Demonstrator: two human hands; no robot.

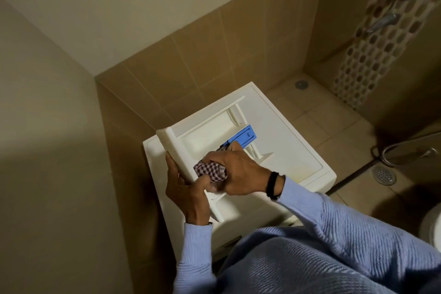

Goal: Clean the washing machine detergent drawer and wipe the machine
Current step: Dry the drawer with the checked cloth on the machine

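white detergent drawer (207,131) out of its slot and over the washing machine (298,145) top, left hand (186,188) curled round its front panel, right hand (238,169) clutching a bunched checked cloth (211,170) — pressed into a compartment, just beside the blue insert (245,137)

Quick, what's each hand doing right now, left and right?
Left hand: grips the front end of the detergent drawer.
Right hand: holds a bunched checkered cloth against the drawer's inside.

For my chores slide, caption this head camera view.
Left hand holds the detergent drawer over the washing machine; right hand presses a checked cloth into it.
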